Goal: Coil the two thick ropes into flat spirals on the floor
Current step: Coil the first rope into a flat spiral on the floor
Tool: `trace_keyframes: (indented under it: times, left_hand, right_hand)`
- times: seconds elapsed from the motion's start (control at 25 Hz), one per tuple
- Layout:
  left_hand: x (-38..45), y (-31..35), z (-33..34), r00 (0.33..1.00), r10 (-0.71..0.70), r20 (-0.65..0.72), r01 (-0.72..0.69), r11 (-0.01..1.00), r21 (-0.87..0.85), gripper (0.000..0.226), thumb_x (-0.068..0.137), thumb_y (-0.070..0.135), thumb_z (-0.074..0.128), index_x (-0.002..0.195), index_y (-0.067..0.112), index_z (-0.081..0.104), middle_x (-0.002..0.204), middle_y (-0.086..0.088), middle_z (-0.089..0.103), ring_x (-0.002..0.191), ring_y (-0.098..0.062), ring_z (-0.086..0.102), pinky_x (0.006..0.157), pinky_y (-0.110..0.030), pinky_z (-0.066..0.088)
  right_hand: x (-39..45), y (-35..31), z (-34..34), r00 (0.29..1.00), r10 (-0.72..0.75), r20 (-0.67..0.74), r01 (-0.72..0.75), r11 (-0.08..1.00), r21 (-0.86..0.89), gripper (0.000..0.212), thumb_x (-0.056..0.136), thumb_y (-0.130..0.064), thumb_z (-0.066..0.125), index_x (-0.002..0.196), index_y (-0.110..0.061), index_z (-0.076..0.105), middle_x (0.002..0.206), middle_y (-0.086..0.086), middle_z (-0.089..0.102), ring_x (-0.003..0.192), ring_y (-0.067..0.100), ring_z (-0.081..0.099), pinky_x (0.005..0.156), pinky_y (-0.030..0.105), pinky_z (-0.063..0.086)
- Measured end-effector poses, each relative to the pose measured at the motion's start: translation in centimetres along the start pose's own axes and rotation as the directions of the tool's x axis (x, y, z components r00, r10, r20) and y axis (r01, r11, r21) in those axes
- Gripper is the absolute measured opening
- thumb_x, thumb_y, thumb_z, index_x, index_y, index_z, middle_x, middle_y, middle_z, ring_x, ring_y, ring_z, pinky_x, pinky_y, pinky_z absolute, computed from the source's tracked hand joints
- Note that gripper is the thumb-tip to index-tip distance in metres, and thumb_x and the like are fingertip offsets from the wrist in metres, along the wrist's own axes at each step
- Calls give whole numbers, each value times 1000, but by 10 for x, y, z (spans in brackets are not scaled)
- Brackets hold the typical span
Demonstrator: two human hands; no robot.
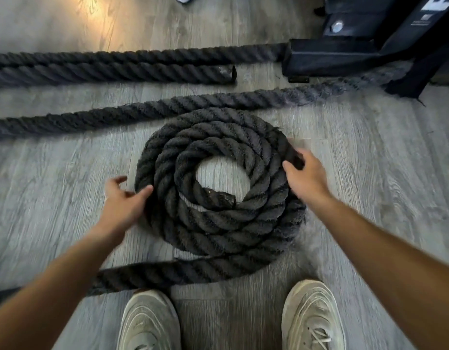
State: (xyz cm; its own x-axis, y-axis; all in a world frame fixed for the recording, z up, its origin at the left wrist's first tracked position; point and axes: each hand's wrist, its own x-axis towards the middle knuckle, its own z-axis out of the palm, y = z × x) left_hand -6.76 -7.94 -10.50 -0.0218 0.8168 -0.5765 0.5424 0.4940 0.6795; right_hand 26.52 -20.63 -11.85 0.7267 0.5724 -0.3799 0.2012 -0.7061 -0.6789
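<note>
One rope lies on the floor [67, 173] as a coil [218, 188] of several turns, its tail still loose, the left hand [125, 200] spread open against it and the right hand [304, 173] pinching its rim, while the second rope [112, 69] remains straight.

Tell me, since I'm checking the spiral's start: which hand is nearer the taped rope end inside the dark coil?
Right, narrowly. Right hand grips the coil's right edge; left hand touches its left edge; taped end between.

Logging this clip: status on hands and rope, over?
Left hand open, touching coil's left edge. Right hand gripping outer turn. Rope coil flat, tail trailing left. Second rope uncoiled beyond.
</note>
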Motion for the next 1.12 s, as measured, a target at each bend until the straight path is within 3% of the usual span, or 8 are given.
trace_keyframes:
  times: [0.08,0.16,0.4,0.48,0.6,0.8,0.96,1.12]
  left_hand:
    - [30,25,-5,996,80,27,-82,993,85,63,95,29,69,149,19,38,122,-10,62,100,-26,65,90,-45,54]
    - [55,45,1,986,147,76,-160,965,207,59,96,31,68,149,21,45,125,-8,63,109,-27,64,100,-45,52]
    - [64,39,16,978,210,1,-176,814,553,54,102,38,51,148,11,45,143,-24,51,130,-43,51,108,-48,40]
    - [49,23,12,986,159,-56,-114,876,469,52,102,37,52,143,6,46,137,-26,55,124,-44,54,105,-49,44]
    - [7,-15,11,995,17,-103,7,974,227,53,96,40,62,133,4,49,121,-19,64,107,-39,64,93,-52,54]
    - [-20,-23,15,985,-164,-43,158,980,-118,36,92,20,72,120,10,50,96,-6,65,82,-21,66,66,-38,55]
    - [25,22,4,999,28,-46,-31,998,-46,59,95,18,67,149,18,42,119,-2,62,101,-20,63,90,-37,50]
    - [65,52,8,984,168,54,-176,965,197,51,98,27,64,147,26,51,136,-2,62,119,-24,62,106,-43,50]
  right_hand:
    - [-48,24,14,991,106,-84,-105,994,10,58,99,-45,48,153,-37,28,141,6,42,119,26,52,86,36,56]
    - [-99,42,34,978,190,-89,-191,982,3,66,101,-49,43,158,-39,10,155,13,26,140,41,33,107,59,41]
    - [-107,35,31,987,139,-75,-143,989,-48,64,107,-35,32,161,-26,0,152,21,26,96,29,49,69,33,43]
    - [-65,26,18,997,75,-27,-78,986,-146,61,108,-36,31,161,-29,3,154,21,27,101,29,50,74,35,46]
    - [2,9,4,999,-4,43,11,984,-177,56,106,-39,39,158,-33,22,156,15,33,137,36,42,109,48,39]
    - [22,-2,9,998,-33,-55,27,993,-111,50,101,-40,49,148,-24,43,138,9,50,122,28,52,89,34,49]
    - [-78,30,33,980,137,-141,-149,986,-72,64,103,-47,39,159,-30,14,152,12,29,138,36,32,103,58,42]
    - [-149,41,50,985,157,-67,-157,988,6,75,104,-39,42,161,-23,-4,157,18,21,135,43,41,97,47,45]
